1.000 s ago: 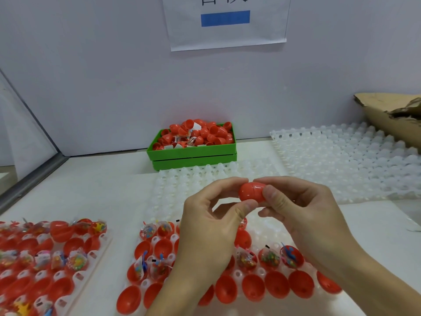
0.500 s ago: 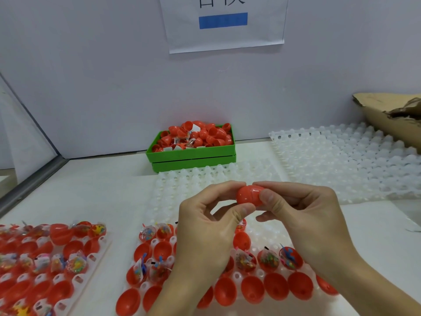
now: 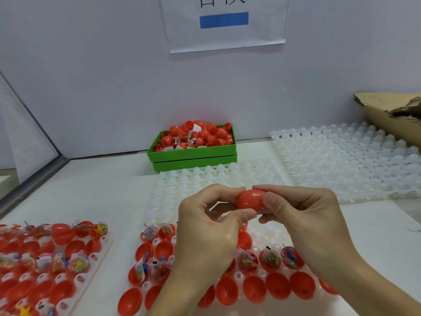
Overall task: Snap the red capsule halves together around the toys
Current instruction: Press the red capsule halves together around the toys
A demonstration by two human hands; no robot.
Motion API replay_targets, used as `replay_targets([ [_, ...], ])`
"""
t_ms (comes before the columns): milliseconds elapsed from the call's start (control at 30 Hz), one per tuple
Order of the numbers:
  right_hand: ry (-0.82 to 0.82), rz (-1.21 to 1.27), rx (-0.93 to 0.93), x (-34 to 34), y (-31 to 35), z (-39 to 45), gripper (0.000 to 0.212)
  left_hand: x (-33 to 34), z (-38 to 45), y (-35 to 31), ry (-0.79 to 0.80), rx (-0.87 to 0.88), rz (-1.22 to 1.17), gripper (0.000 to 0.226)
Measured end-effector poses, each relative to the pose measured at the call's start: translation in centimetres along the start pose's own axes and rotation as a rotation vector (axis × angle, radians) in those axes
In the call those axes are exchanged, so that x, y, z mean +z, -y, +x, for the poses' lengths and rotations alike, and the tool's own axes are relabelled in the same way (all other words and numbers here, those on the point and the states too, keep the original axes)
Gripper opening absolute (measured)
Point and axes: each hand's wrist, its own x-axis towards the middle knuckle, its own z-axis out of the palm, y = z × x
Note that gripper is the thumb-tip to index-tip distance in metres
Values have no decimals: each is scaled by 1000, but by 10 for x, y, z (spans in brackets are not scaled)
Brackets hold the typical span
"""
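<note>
A glossy red capsule [image 3: 250,200], egg-shaped and lying on its side, sits raised above the table, its two halves joined with a faint seam running around the middle. Below it, open red capsule halves [image 3: 254,289] rest cup-side up in the pockets of a white tray [image 3: 262,273]. Several halves in the row behind hold small toys [image 3: 270,258] sealed in clear bags (bright, multicoloured pieces too small to make out); the nearest row holds empty halves.
</note>
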Motion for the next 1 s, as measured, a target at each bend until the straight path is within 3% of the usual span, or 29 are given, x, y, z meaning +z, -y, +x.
replay_targets([
  [233,-23,9,27,2,-1,-2,15,-1,0,1,2,65,148,29],
  [400,-13,17,49,3,-2,-3,19,0,0,2,52,76,188,15],
  [800,-39,-4,3,2,-2,-2,19,2,0,-1,7,-6,-63,13],
  [1000,-30,4,0,1,-4,-2,19,3,0,1,-22,13,-43,14],
])
